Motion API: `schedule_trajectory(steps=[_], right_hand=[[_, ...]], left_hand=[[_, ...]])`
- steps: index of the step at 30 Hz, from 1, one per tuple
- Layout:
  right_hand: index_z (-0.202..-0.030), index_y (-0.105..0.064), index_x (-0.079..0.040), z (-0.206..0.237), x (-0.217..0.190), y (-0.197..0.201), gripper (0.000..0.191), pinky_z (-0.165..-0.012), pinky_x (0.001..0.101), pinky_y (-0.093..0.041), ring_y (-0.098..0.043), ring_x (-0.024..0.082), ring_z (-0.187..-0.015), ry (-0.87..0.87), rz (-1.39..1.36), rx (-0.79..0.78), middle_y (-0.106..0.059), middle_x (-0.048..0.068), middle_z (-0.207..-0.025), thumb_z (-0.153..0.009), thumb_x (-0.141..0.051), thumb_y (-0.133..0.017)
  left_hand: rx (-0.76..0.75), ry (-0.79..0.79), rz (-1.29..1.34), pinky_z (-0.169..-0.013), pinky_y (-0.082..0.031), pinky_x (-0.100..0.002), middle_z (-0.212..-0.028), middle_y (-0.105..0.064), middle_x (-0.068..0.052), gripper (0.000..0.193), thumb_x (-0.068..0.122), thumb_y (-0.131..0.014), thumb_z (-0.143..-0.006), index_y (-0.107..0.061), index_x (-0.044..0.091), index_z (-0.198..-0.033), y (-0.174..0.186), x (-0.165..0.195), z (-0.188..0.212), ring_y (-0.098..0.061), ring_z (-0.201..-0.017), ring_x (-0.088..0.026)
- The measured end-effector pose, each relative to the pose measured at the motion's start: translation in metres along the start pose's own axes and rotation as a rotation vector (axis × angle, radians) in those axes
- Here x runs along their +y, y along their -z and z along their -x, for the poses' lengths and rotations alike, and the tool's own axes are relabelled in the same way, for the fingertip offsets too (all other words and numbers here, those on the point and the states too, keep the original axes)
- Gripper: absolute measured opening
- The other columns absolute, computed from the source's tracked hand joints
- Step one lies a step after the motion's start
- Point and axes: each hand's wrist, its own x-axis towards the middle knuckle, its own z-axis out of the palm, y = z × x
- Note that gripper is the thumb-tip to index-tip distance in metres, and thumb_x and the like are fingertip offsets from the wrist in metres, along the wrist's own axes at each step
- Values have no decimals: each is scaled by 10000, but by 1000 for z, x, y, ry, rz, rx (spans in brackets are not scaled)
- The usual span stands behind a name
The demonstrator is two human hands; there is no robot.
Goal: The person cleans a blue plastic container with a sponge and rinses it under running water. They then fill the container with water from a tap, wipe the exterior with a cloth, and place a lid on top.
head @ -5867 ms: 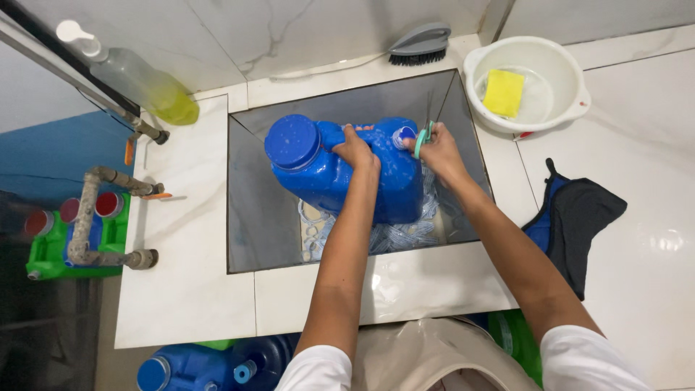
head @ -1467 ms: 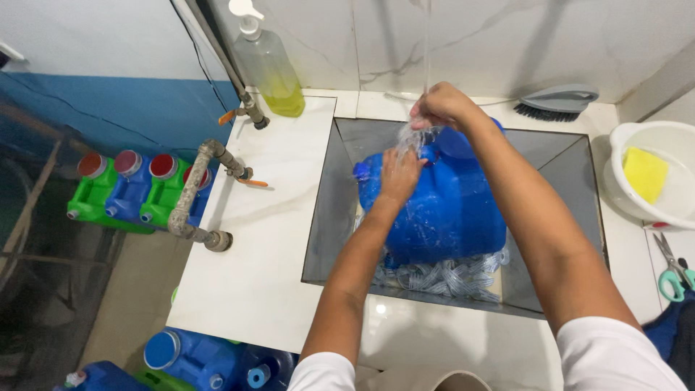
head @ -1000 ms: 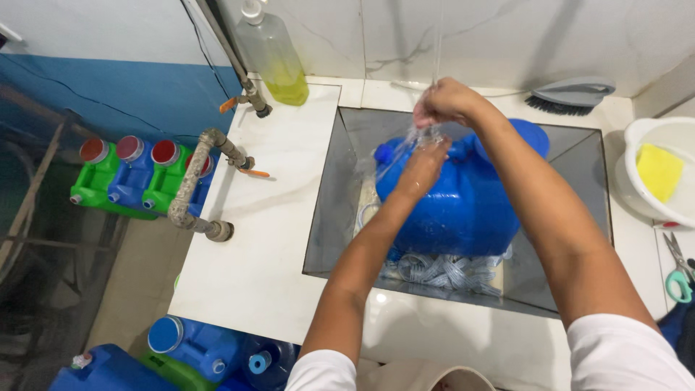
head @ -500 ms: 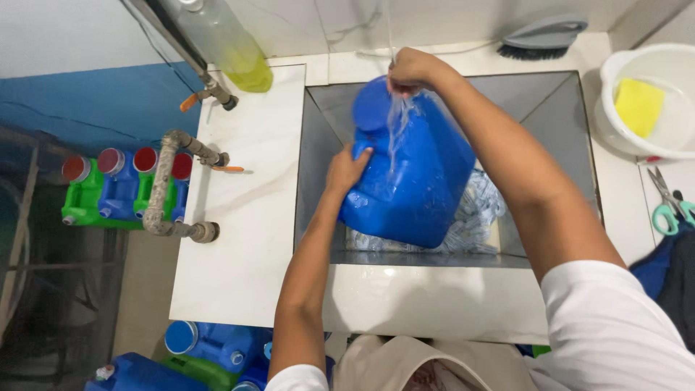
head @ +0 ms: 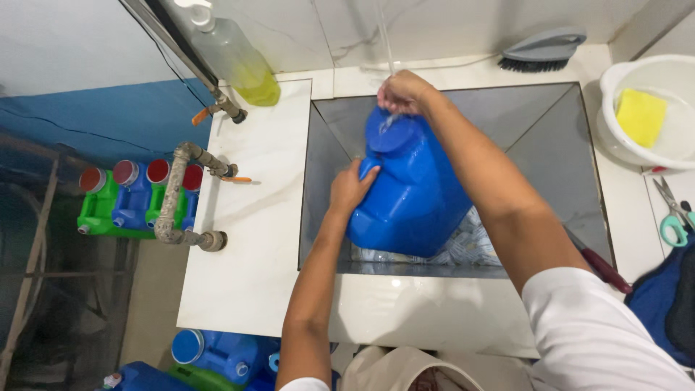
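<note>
Both hands' grips clamp the blue jug (head: 420, 195); right hand (head: 402, 93) hides its mouth, left hand (head: 352, 190).

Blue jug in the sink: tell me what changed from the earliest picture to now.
The blue jug went from lying on its side to tilted upright under the water stream. The left hand moved to its lower side, the right hand to its top. Yellow sponge and brush stayed put.
</note>
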Motion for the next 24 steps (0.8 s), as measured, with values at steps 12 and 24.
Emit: schedule_trajectory(steps=[12,24], right_hand=[[-1480,-410,-76,45,41,50,1008,-1019,888,-80,-178,682,-1419,101,1206,727,-285,345,-1551,-795,-794,-588],[-1181,-759,-180,120,94,121,592,-1099,601,-454,-575,352,-1252,130,1304,-46,-661,144,-1259,-883,-648,-552]], left_hand=[[-369,-123,116,-889,-558,-494,-1029,-732,-299,593,447,-758,-807,-647,1,-1180,-40,113,-75,-719,-990,-431],[-427,-395,-222,-820,-555,-539,-942,-738,-217,388,392,-749,-783,-717,87,-1019,-32,125,-60,-706,-909,-417]])
